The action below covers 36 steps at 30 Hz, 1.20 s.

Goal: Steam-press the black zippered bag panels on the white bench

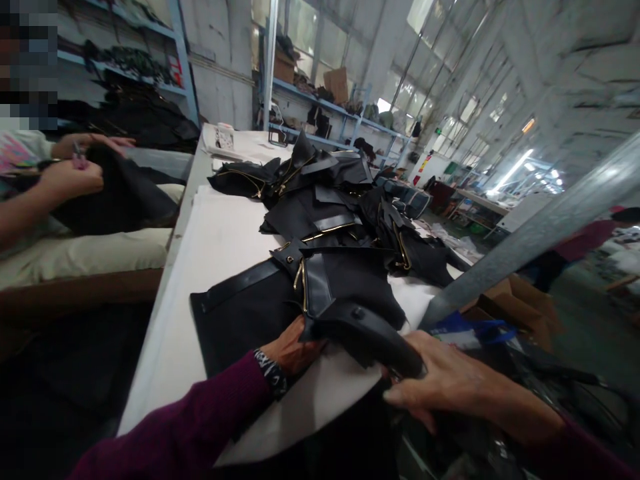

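On the white table, a black fabric piece (345, 277) with a gold zipper and shiny leather-like trim lies in front of me. At its near edge is a curved, shiny black bag piece (370, 333) with a small round stud. My right hand (450, 377) is closed round its near right end, fingers curled underneath. My left hand (293, 347), below a patterned wristband, is closed at its left end, close to the zipper; its fingertips are partly hidden. Another flat black panel (245, 300) lies under and left of the zippered piece.
More black zippered pieces (320, 177) lie heaped farther up the white table (185, 267). At left, a seated co-worker's hands (75, 177) hold black fabric. A slanted metal post (540, 220) and cardboard boxes (520, 307) stand at right. Shelves (325, 100) line the back wall.
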Tool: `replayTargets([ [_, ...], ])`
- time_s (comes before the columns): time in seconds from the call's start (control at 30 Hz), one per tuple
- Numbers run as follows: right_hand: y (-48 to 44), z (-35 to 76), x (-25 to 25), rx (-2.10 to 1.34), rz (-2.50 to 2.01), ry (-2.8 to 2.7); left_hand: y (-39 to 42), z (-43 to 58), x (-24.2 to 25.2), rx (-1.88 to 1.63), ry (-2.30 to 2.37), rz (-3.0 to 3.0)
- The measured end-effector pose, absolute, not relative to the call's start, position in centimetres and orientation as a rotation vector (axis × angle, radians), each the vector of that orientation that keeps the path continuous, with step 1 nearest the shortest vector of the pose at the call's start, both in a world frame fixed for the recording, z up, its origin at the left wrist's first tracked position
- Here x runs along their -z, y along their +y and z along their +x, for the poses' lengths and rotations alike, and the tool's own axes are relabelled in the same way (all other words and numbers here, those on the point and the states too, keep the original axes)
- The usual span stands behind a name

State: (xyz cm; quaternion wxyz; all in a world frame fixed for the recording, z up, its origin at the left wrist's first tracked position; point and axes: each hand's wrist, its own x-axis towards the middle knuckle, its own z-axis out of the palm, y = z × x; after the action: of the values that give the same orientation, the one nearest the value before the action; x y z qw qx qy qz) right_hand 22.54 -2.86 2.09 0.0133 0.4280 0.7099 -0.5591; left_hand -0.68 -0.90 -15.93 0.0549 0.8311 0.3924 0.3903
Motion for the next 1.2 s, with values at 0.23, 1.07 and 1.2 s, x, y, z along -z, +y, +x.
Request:
replayTargets([
  [0.23,-2.6,26.2,-4.2,1.584,1.556,2.414,-0.1,-1.4,13.1,-1.148,1.451,2.044],
  [1.07,-7.6,30.2,5.5,2.072,1.393,2.214,-4.8,4.0,12.2,-1.615,1.275,0.468],
  [1.2,-7.2,29.6,6.2,2.093,1.345,2.217,-5.2,6.9,12.5,-1.389,1.22,0.574],
])
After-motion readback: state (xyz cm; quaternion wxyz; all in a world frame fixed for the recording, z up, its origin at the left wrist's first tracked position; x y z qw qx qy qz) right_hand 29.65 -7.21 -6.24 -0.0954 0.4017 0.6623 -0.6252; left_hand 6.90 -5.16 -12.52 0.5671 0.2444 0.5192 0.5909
